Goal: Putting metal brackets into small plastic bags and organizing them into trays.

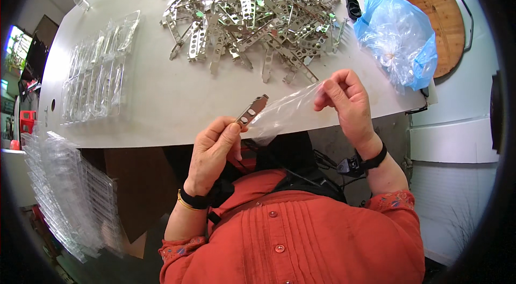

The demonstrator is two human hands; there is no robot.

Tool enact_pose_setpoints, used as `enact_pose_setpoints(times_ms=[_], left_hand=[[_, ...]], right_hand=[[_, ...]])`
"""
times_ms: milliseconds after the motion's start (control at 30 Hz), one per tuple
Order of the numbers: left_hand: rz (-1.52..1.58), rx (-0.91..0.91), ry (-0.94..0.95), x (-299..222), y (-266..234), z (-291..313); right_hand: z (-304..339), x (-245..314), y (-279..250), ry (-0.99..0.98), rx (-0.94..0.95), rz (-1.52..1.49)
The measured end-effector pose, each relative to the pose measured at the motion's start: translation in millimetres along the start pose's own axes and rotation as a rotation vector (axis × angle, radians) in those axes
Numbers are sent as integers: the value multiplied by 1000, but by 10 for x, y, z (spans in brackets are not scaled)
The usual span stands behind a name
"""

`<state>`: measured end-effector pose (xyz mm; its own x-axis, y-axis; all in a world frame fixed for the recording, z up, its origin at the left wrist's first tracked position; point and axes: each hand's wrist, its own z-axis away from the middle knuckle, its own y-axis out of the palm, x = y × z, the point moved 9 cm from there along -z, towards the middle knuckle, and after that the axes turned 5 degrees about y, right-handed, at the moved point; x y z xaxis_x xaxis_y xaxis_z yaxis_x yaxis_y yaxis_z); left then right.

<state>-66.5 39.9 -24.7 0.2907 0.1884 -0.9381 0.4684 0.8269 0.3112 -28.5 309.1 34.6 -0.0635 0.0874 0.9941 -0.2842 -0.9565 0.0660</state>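
Over the table's near edge, my left hand [210,147] pinches a flat metal bracket [253,110] with holes in it, its far end tilted up to the right. A clear thin plastic bag [287,111] stretches from beside the bracket to my right hand [348,102]. Thumb and fingers of the right hand are closed on the bag's right end. Whether the left fingers also hold the bag is hidden. Beyond my hands lies a large loose pile of similar metal brackets [269,34].
On the left of the white table [177,106], a clear plastic tray [129,50] holds several wrapped pieces. More clear trays [70,192] are stacked below, left of the table. A blue plastic bag [371,20] and a small black object [353,8] are at the right.
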Motion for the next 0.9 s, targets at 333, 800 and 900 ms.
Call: enact_pose_setpoints(times_ms=[333, 800, 900], left_hand=[[274, -29, 5, -26, -6, 23], [366, -20, -84, -9, 12, 42], [321, -47, -58, -70, 4, 38]], right_hand=[[-31, -125, -124, 29, -55, -80], [63, -15, 122, -110, -9, 75], [111, 52, 160, -175, 36, 137]])
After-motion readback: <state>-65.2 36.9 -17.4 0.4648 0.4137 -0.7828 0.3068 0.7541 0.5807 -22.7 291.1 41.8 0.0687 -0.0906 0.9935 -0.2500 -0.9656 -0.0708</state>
